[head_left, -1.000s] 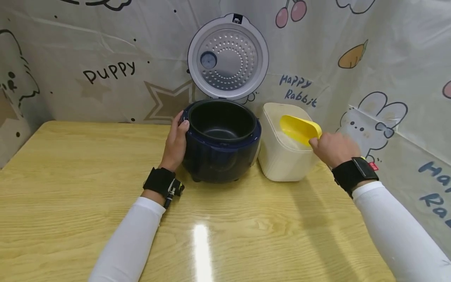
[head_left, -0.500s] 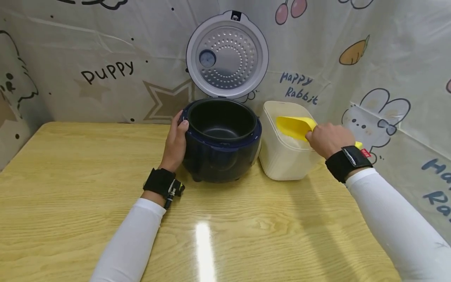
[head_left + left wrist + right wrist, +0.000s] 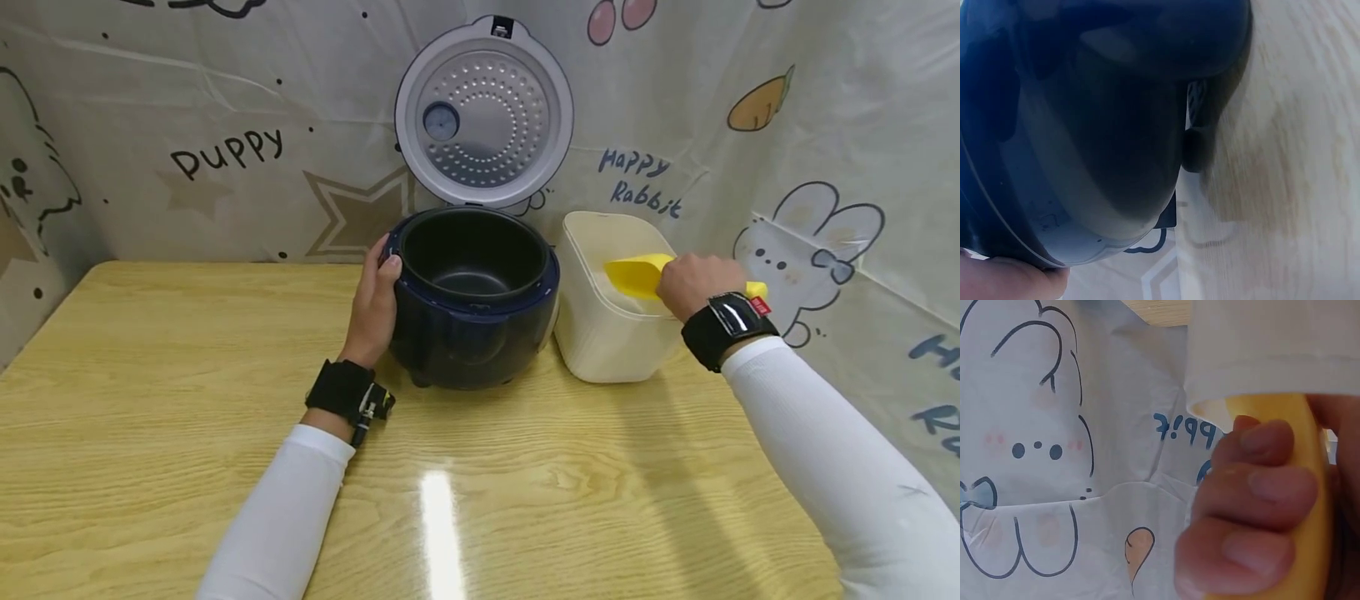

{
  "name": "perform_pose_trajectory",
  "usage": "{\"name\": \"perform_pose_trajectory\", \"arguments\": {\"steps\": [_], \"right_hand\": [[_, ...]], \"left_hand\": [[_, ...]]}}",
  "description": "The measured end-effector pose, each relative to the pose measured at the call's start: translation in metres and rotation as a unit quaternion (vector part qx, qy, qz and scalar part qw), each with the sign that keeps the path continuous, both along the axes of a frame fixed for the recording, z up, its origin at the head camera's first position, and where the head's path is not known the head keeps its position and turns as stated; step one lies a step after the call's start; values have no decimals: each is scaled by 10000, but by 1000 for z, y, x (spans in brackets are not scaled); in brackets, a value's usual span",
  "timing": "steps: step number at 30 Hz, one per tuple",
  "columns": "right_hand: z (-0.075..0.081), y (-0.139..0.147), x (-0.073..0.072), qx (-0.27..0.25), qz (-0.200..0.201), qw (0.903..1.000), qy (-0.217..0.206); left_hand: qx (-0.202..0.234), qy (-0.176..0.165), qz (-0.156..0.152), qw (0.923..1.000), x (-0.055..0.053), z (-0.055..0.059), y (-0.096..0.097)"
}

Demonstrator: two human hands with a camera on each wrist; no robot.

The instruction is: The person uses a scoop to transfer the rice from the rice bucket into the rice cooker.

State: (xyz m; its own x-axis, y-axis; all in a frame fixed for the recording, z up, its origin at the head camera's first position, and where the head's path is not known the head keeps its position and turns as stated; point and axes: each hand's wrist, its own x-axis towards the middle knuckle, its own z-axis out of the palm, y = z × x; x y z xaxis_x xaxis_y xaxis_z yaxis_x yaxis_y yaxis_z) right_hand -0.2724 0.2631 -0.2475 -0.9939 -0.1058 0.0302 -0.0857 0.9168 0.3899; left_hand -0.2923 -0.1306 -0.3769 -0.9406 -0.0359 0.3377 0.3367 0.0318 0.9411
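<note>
In the head view a dark blue rice cooker (image 3: 472, 350) stands with its lid (image 3: 483, 117) raised and its dark inner pot (image 3: 472, 258) showing nothing inside. My left hand (image 3: 371, 304) grips the cooker's left side, thumb near the rim; the left wrist view shows its thumb (image 3: 1016, 278) against the blue body. To the right of the cooker is a cream bin (image 3: 615, 342) with pale contents. My right hand (image 3: 701, 283) holds a yellow scoop (image 3: 637, 273) by its handle, the scoop's bowl tilted down inside the bin's mouth. In the right wrist view the fingers (image 3: 1260, 494) wrap the yellow handle.
Everything stands on a wood-grain table (image 3: 187, 400). Behind it hangs a pale printed cloth (image 3: 247, 75), close at the back of the cooker and bin and running along the right side.
My right hand has turned the yellow scoop, so its bowl shows less and points lower in the bin. The left hand and the cooker have stayed in place.
</note>
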Motion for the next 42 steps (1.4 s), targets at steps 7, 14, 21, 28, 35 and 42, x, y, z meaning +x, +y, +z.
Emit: {"name": "perform_pose_trajectory", "arguments": {"steps": [7,14,21,28,35,42], "right_hand": [[-1,-2,-3,-156,-105,9998,-77],[-3,-3,-8,7,-93,9999,-44],[-7,-2,-14,-360,-133,9987,-338],[-6,1,-19,-834,-224,9930,-805],[-6,0,-24,-710,-55,9917,-1071],[-4,4,-27,-806,-117,9855,-1492]], "left_hand": [[11,-40,35,10000,1,0,0],[64,7,-17,10000,0,0,1],[-40,-18,21,10000,0,-1,2],[-12,25,30,10000,-2,-2,0],[29,3,13,10000,-1,-1,0],[66,31,49,10000,-2,-1,2]]}}
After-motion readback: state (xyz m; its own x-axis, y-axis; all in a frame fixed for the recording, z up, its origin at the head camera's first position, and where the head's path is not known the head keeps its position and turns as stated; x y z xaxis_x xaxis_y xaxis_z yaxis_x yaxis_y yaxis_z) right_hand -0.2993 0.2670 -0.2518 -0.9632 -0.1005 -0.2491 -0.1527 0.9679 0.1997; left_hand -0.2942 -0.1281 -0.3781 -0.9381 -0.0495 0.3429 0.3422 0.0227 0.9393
